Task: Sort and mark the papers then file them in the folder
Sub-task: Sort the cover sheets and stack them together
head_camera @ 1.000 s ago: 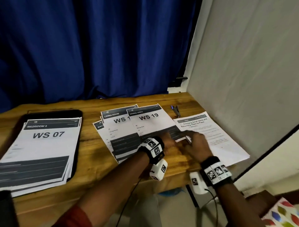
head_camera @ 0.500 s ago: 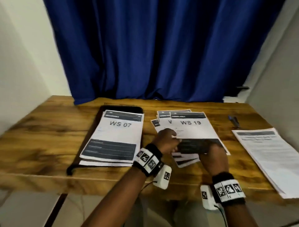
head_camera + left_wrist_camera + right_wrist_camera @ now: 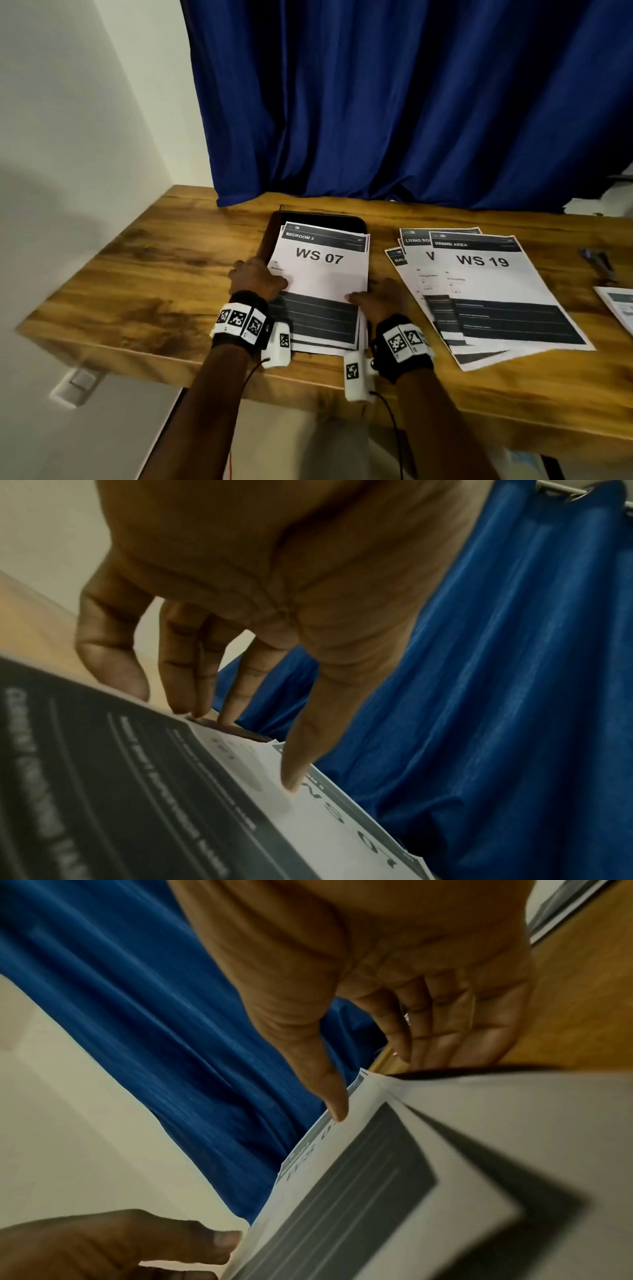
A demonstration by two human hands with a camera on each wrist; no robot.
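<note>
A stack of papers headed "WS 07" (image 3: 322, 274) lies on a black folder (image 3: 322, 219) in the middle of the wooden table. My left hand (image 3: 262, 279) grips the stack's left edge, thumb on top and fingers down along the side (image 3: 192, 691). My right hand (image 3: 373, 295) grips the right edge, its thumb (image 3: 334, 1096) on the top sheet and its fingers tucked under the edge, which bows upward (image 3: 462, 1110). A second fanned stack topped by "WS 19" (image 3: 486, 284) lies to the right, untouched.
A pen (image 3: 596, 262) and another printed sheet (image 3: 616, 306) lie at the table's far right. A blue curtain (image 3: 394, 102) hangs behind the table and a white wall stands on the left. The table's (image 3: 137, 274) front edge runs just under my wrists.
Both hands have left the WS 19 stack and moved left to the WS 07 stack on the folder, taking hold of its two side edges. My head turned left as well.
</note>
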